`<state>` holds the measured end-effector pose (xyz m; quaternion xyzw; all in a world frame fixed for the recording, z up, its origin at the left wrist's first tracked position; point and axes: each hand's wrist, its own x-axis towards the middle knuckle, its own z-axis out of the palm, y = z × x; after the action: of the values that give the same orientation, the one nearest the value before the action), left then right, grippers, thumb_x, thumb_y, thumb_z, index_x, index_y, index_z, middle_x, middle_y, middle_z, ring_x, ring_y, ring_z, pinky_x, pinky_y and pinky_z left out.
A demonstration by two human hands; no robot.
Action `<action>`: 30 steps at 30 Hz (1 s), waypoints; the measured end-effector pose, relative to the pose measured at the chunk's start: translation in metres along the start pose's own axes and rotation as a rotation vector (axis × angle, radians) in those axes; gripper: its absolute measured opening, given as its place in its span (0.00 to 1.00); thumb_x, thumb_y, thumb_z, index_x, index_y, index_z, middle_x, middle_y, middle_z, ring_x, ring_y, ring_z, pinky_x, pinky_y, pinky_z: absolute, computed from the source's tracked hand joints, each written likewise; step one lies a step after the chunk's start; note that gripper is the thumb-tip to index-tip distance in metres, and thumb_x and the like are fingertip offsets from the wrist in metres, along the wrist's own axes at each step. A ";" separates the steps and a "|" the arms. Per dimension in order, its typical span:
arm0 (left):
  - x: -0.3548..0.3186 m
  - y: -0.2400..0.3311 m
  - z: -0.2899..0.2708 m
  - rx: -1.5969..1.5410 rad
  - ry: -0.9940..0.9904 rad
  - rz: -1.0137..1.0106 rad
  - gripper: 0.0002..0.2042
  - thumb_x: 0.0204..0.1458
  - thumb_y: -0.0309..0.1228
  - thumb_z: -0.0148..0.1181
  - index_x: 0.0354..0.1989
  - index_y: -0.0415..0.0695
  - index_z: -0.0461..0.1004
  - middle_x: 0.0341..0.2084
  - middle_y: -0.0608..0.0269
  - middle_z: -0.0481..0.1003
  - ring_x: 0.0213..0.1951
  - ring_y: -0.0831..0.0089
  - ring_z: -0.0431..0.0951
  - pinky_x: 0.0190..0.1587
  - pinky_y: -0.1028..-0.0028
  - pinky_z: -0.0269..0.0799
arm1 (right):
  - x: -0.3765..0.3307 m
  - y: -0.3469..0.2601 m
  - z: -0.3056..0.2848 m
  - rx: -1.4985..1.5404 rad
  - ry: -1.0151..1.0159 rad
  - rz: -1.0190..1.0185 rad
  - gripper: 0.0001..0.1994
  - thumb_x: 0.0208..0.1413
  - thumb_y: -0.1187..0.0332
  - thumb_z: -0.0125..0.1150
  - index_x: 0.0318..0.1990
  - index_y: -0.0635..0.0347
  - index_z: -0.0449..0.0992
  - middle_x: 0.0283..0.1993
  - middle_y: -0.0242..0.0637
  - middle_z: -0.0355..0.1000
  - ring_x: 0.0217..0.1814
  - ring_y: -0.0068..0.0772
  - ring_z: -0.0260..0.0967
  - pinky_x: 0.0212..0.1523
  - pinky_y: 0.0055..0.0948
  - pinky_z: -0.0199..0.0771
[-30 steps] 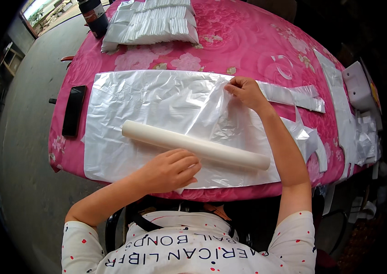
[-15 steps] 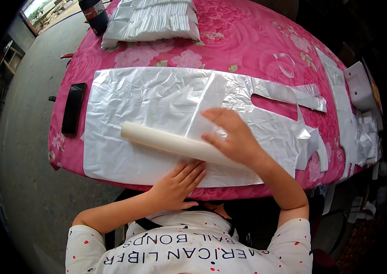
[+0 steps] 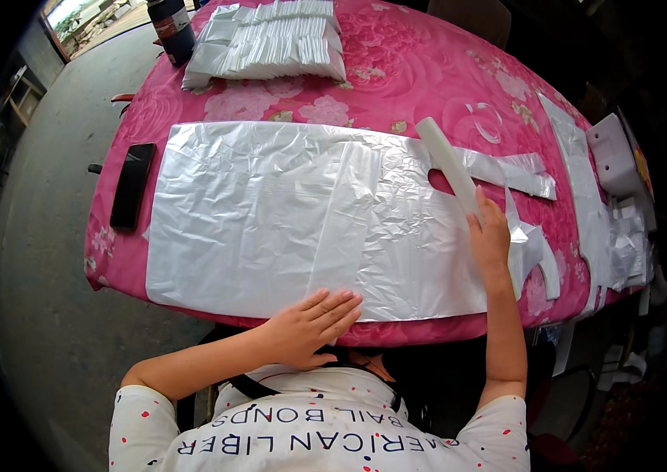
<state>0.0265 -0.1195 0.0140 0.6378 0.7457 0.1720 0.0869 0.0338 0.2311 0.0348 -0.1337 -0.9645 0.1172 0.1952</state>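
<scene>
A flat stack of thin white plastic bags (image 3: 247, 212) lies across the table, with cut-out handle straps at its right end. My left hand (image 3: 314, 326) rests flat on the near edge of the bags, its fingers stretched out and holding nothing. A smooth white tube (image 3: 445, 161) slants over the handle end of the bags. My right hand (image 3: 491, 240) is closed around the near end of this tube. A folded strip of the plastic (image 3: 337, 212) runs across the middle of the bags, just beyond my left hand.
A pink flowered cloth (image 3: 396, 47) covers the table. At its left edge lies a black phone (image 3: 132, 186). A thick bundle of folded white bags (image 3: 278, 43) and a dark bottle (image 3: 171, 31) stand at the back. More plastic (image 3: 573, 173) and a white box (image 3: 615, 153) are at the right.
My right hand has closed on the tube and swung it from the middle of the bags to their right end. My left hand remains near the front edge.
</scene>
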 end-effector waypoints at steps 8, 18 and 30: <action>-0.003 0.003 0.010 0.344 -0.047 -0.038 0.30 0.49 0.37 0.47 0.62 0.41 0.54 0.63 0.55 0.51 0.65 0.63 0.49 0.65 0.61 0.44 | -0.052 -0.094 -0.018 0.345 -0.258 -0.416 0.26 0.38 0.75 0.62 0.51 0.57 0.69 0.48 0.39 0.69 0.48 0.43 0.65 0.50 0.37 0.62; -0.003 0.022 0.035 0.447 0.040 -0.075 0.26 0.52 0.34 0.42 0.62 0.45 0.55 0.63 0.59 0.53 0.65 0.64 0.51 0.64 0.62 0.45 | 0.006 -0.123 0.040 0.271 -0.156 -0.562 0.24 0.43 0.74 0.59 0.52 0.52 0.69 0.50 0.34 0.68 0.52 0.36 0.63 0.59 0.46 0.54; -0.017 0.006 0.008 0.129 0.112 0.001 0.21 0.50 0.29 0.45 0.55 0.40 0.63 0.59 0.56 0.59 0.61 0.65 0.58 0.61 0.65 0.54 | 0.005 -0.117 0.030 0.379 -0.408 -0.790 0.28 0.36 0.82 0.57 0.52 0.58 0.69 0.59 0.39 0.61 0.63 0.45 0.54 0.60 0.37 0.59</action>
<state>0.0377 -0.1346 0.0071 0.6317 0.7587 0.1591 0.0038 -0.0077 0.1173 0.0420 0.3065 -0.9218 0.2315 0.0528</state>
